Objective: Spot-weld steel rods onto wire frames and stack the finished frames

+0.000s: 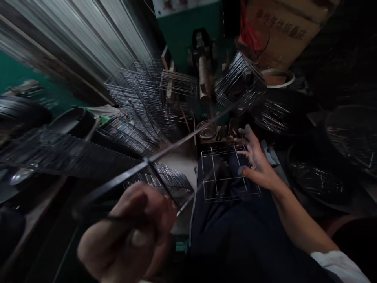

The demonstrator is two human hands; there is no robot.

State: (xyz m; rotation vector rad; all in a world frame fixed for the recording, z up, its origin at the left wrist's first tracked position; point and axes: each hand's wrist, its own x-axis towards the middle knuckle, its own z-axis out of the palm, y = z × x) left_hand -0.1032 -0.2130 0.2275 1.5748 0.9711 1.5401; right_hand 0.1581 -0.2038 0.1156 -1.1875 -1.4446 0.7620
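Observation:
My left hand, blurred and close to the camera at the lower left, is closed around a thin metal rod frame. One long bar of that frame runs diagonally up to the right. Across my lap lies a rectangular wire rack. Over the right side of this rack is my right hand, its fingers spread and nothing gripped in them; whether it touches the wires cannot be made out.
A green machine with a metal shaft stands ahead. Stacked wire racks fill the left, with a wire bundle right of the shaft. Dark basins of wire pieces stand at the right, below a cardboard box.

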